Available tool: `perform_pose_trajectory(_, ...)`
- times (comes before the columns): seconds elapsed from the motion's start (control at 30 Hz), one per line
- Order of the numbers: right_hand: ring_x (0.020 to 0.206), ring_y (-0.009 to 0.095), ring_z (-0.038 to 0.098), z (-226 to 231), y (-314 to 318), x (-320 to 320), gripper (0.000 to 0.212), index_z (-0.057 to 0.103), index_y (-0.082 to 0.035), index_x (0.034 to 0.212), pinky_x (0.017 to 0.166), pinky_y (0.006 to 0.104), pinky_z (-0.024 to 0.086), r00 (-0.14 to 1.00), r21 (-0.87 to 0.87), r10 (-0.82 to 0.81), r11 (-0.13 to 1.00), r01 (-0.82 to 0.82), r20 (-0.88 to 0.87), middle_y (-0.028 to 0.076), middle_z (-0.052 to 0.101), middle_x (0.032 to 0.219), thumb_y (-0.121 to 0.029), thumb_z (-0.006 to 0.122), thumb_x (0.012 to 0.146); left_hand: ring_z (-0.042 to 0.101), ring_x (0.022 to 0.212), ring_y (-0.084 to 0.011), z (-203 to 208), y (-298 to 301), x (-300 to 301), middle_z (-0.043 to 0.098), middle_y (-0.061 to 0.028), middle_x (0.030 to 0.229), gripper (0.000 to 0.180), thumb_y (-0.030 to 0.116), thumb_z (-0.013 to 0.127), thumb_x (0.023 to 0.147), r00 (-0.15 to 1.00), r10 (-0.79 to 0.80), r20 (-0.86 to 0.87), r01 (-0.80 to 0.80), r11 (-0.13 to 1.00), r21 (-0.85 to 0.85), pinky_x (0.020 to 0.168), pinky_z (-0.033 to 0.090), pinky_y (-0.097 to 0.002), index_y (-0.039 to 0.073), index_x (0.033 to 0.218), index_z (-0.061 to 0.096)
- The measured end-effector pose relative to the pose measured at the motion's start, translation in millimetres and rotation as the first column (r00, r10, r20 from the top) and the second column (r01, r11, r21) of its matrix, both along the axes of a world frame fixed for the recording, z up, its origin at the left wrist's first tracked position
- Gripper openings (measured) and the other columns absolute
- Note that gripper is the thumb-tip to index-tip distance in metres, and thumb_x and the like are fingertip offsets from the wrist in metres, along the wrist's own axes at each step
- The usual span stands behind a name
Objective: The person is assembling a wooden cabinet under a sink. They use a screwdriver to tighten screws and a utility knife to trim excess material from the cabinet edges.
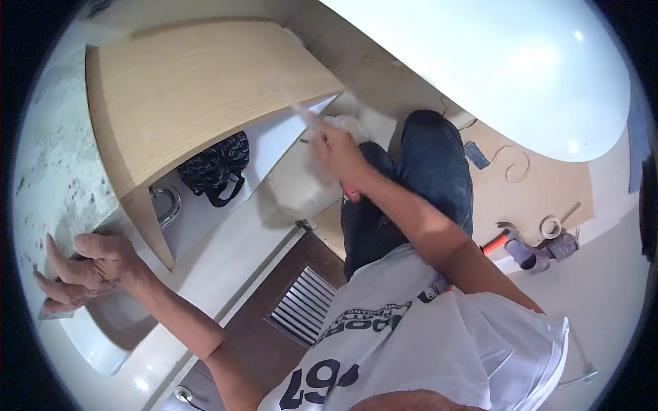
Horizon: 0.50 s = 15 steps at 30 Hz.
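Observation:
My left hand [96, 270] is braced at the edge of a speckled grey-white countertop [65, 178], its fingers apart and bent. Near the right end of a wood-grain cabinet [212, 89], my right hand [336, 151] is closed and smeared by motion. A thin pale blurred shape runs from its fingertips toward the panel edge, and a red end shows below the palm. What the hand holds cannot be made out. Inside the cabinet's open side lie a black quilted bag [216, 164] and a curved chrome pipe [166, 205].
A large white rounded surface [521, 61] overhangs the upper right. On brown board [541, 178] by my knees lie a tape roll [550, 227] and a coil of thin strip [517, 164]. A red-handled hammer [495, 243] rests nearby. A brown door with a vent grille [305, 305] is below.

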State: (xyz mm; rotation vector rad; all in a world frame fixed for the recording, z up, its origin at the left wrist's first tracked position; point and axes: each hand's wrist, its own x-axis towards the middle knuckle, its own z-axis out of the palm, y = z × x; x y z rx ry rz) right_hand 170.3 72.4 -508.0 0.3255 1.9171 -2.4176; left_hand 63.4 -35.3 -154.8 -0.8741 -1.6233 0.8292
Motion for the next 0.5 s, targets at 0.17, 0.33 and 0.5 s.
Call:
perform_pose_trajectory(0.17,0.09,0.039,0.064,-39,5,-32,0.036,0.053,0.0,0.124,0.08,0.0426,0.05,0.998,0.105,0.017,0.994,-0.023,0.064,0.031,0.062,0.096,-0.008,0.052,0.089,0.04,0.117,-0.0274,2,5,-7,0.054,-0.0132,0.115,0.046,0.048,0.041,0.095,1.0,-0.007,0.03,0.006,0.999,0.032,0.106,0.018,-0.0547,0.01,0.101,0.067)
perform_pose_trajectory(0.33,0.091,0.043,0.063,5,3,-18,0.026,0.057,0.002,0.112,0.08,0.0445,0.048,0.989,-0.01,0.035,0.999,-0.034,0.144,0.031,0.062,0.095,-0.008,0.051,0.09,0.041,0.116,-0.0271,1,3,-5,0.055,-0.011,0.113,0.046,0.048,0.041,0.095,0.999,-0.038,0.022,0.037,0.999,0.017,0.107,0.017,-0.0547,0.011,0.099,0.068)
perform_pose_trajectory(0.5,0.082,0.026,0.064,-23,-11,-23,0.037,0.055,-0.005,0.126,0.077,0.0326,0.049,0.986,0.022,0.122,0.992,-0.125,0.111,0.023,0.064,0.094,-0.009,0.054,0.089,0.045,0.109,-0.027,4,-3,-10,0.059,-0.0043,0.103,0.045,0.048,0.041,0.096,0.998,-0.059,0.003,0.059,0.997,-0.039,0.104,0.022,-0.0545,0.013,0.098,0.069)
